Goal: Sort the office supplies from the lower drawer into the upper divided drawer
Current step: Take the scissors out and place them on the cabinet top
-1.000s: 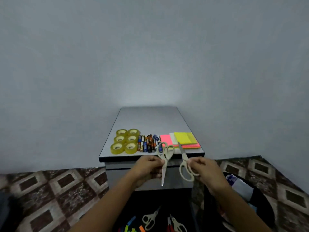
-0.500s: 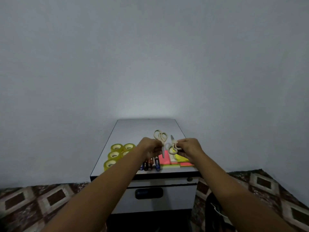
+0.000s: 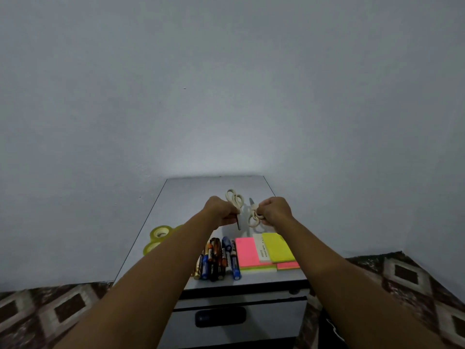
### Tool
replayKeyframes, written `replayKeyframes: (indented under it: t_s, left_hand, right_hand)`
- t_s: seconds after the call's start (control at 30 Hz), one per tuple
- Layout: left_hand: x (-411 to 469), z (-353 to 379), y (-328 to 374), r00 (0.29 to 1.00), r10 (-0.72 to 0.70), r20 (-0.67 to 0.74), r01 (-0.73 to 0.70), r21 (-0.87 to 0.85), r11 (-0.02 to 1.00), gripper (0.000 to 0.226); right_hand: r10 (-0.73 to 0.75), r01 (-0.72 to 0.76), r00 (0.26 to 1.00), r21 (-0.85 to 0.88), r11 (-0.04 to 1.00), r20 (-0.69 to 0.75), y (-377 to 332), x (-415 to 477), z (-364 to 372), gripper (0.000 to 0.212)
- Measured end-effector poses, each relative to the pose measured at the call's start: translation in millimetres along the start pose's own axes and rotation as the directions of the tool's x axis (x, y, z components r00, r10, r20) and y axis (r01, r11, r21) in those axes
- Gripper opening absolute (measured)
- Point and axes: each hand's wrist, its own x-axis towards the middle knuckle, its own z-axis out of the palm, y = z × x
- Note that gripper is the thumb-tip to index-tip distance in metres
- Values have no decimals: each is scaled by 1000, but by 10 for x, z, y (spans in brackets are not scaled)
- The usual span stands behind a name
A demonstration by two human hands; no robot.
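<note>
Head view: left hand (image 3: 218,210), right hand (image 3: 276,210) fingers each clasp scissors (image 3: 235,197); pad (image 3: 261,249) print illegible.

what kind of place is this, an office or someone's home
Likely a plain room in a home rather than an office: a small drawer cabinet stands against a bare wall on a brown patterned floor covering. Tape rolls and sticky notes lie on its top.

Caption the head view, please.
Left hand holds scissors, right hand a second pair, over cabinet top with batteries, sticky notes, tape rolls.
</note>
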Motion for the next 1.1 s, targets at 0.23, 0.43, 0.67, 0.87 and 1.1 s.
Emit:
replayKeyframes:
  t_s: [0.23, 0.43, 0.67, 0.87, 1.1]
  left_hand:
    - [449, 122, -187, 999, -51, -9, 52, 153, 987, 38]
    - [535, 159, -242, 999, 20, -50, 3, 432, 902, 22]
    - [570, 114, -243, 987, 158, 8, -122, 676, 726, 28]
    - [403, 59, -154, 974, 221, 55, -216, 537, 816, 14]
    - [-413, 27, -48, 915, 356, 190, -399, 298, 867, 9]
  right_hand:
    - [-46, 50, 999, -187, 981, 24, 186, 319, 168, 27]
    - [-28, 45, 998, -350, 936, 54, 293, 453, 239, 15]
    - [-128, 160, 987, -556, 815, 97, 330, 450, 252, 23]
    - [-288, 290, 955, -459, 840, 76, 214, 291, 83, 19]
    - [-407, 409, 910, -345, 845, 81, 32, -291, -210, 23]
